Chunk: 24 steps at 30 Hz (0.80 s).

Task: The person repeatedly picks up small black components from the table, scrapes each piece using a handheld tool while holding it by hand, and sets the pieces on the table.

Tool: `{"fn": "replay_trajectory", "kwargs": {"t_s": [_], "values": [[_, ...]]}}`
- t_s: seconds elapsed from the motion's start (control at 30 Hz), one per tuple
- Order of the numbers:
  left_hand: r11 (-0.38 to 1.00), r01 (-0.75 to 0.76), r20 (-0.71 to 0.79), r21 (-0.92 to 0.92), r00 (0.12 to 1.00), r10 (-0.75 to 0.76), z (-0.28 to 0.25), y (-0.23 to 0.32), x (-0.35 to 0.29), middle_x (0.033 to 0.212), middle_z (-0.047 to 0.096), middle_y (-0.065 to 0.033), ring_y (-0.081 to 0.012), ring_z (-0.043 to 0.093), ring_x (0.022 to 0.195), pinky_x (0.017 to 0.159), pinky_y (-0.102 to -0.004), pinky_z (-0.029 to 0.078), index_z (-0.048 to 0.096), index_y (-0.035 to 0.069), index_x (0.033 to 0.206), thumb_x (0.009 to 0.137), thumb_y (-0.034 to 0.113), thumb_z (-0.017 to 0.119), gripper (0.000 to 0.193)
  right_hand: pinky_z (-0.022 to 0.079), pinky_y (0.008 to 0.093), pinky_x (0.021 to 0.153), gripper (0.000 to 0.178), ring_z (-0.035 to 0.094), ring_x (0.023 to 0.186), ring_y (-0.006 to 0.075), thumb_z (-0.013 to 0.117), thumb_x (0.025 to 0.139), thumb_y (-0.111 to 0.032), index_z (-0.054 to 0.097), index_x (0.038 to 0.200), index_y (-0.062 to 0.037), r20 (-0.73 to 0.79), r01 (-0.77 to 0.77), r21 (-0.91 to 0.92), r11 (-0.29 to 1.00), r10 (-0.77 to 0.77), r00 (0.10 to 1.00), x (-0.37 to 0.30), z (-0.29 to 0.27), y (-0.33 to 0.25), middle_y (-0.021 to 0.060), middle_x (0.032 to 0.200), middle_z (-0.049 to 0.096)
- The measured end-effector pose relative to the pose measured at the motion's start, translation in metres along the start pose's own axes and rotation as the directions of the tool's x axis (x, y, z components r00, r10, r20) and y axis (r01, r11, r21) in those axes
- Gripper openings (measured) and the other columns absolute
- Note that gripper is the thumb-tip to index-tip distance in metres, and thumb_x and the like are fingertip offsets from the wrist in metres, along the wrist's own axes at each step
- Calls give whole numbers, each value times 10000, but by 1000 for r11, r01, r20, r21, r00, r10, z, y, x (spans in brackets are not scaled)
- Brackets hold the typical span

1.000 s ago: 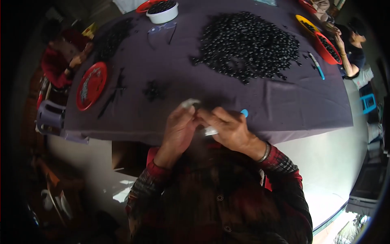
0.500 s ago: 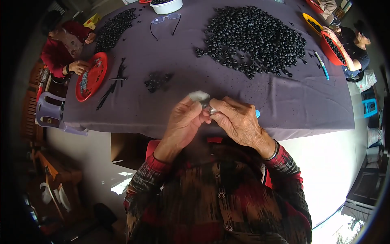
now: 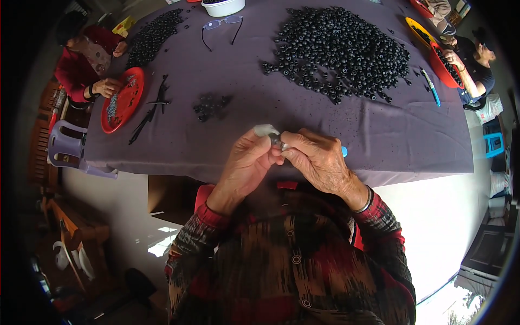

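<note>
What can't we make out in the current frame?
All head view:
1. Small dark piece between left hand and right hand: full shape, partly covered by the grip.
2. Blue thing by the right hand: kind unclear, mostly hidden behind that hand.
3. White tub: far side cut off by the top edge.
4. Grey bits in red tray: too small to identify.
</note>
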State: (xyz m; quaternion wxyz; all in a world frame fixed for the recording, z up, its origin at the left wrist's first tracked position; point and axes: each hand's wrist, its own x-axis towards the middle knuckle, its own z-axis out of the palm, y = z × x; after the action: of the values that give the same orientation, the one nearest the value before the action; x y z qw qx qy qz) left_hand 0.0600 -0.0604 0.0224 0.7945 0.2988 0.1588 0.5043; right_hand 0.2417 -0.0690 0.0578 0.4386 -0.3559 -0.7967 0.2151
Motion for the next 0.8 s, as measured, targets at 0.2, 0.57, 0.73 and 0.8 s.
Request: {"fn": "replay_trajectory", "kwargs": {"t_s": [0.2, 0.57, 0.73, 0.8], "values": [[998, -27, -6, 52, 1000, 27, -1, 0, -1, 903, 622, -27, -104, 582, 815, 728, -299, 509, 593, 53, 1105, 951, 129, 538, 180, 502, 326, 561, 198, 628, 645, 261, 631, 878, -110, 624, 1058, -29, -10, -22, -32, 999, 21, 1000, 0, 3, -2, 111, 774, 624], [994, -87, -167, 60, 981, 96, -6, -16, 1, 908, 625, -29, -112, 597, 819, 790, -319, 546, 613, 54, 1098, 945, 90, 539, 173, 528, 316, 545, 163, 683, 674, 239, 628, 885, -146, 644, 972, -9, -133, -196, 154, 968, 217, 967, -2, 26, 2, 123, 790, 667], [978, 6, -170, 209, 985, 30, 1, -40, -7, 926, 644, -69, -149, 634, 821, 771, -343, 565, 608, 45, 1115, 936, 58, 536, 193, 504, 348, 541, 221, 657, 632, 279, 588, 918, -240, 664, 979, -41, -97, -330, -81, 940, 322, 942, 1, 16, 14, 130, 755, 658], [990, -13, -165, 139, 986, 37, -4, -28, -2, 924, 641, -67, -146, 629, 827, 773, -337, 565, 610, 48, 1105, 939, 64, 533, 183, 501, 352, 552, 227, 654, 642, 294, 582, 923, -246, 664, 986, -44, -61, -371, 46, 927, 374, 926, 1, 11, 18, 136, 761, 656]]}}
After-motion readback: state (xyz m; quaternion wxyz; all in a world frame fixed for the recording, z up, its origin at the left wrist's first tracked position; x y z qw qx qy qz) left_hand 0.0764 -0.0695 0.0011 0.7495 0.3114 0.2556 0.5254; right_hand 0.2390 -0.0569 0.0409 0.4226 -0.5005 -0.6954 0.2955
